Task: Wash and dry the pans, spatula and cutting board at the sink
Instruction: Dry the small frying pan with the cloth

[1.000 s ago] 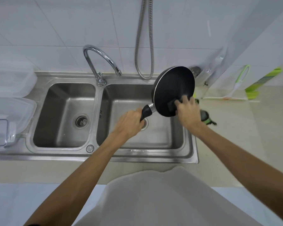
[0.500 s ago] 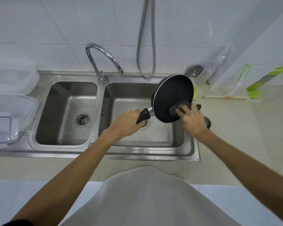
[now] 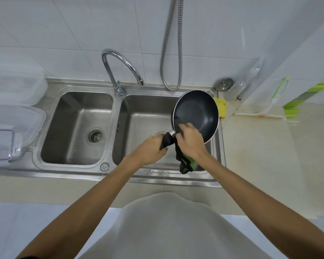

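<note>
Head view: the person stands at a stainless double sink and holds a black non-stick frying pan in the air over the right bowl, toward that bowl's right rim. The pan is tilted so that its dark inner face turns to the camera, with the handle pointing down and to the left.

The left hand is wrapped tight round the handle. The right hand sits just beside it, its fingers curled on the pan's inner face close to where the handle joins. It grips a dark rag that dangles below the wrist, with a bit of green showing at its lower end. The two hands nearly touch.

A curved chrome faucet stands behind the divider between the bowls, and a metal shower hose loops down the white tiled wall. The left bowl shows its drain strainer. A yellow sponge lies behind the pan at the sink's right edge, near a loose metal sink plug. Clear plastic containers are stacked at the far left. On the counter to the right lies a green-handled brush.
</note>
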